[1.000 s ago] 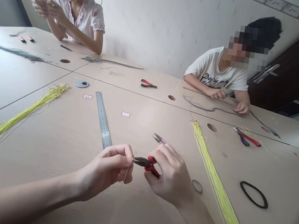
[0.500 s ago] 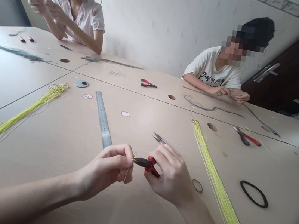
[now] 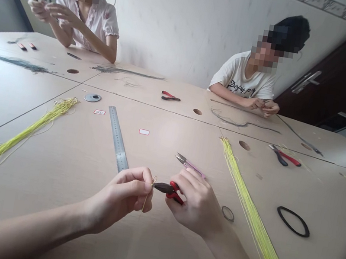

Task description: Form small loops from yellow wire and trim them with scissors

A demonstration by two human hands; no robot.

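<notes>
across the wide desk (image 3: 174, 123) lie two bundles of yellow wire (image 3: 258, 235), either side of a steel ruler (image 3: 118, 139). small snips (image 3: 187, 163) sit just past the right hand (image 3: 195, 207), its grip clenched on red-handled pliers (image 3: 174, 193), whose black tips seem to touch a thin wire (image 3: 148, 195) pinched in the left hand (image 3: 121, 195).

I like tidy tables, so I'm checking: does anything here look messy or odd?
Yes, on the left, the yellow wire bundle looks frayed: loose strands splay out from its near end, while the right bundle lies neater.
</notes>
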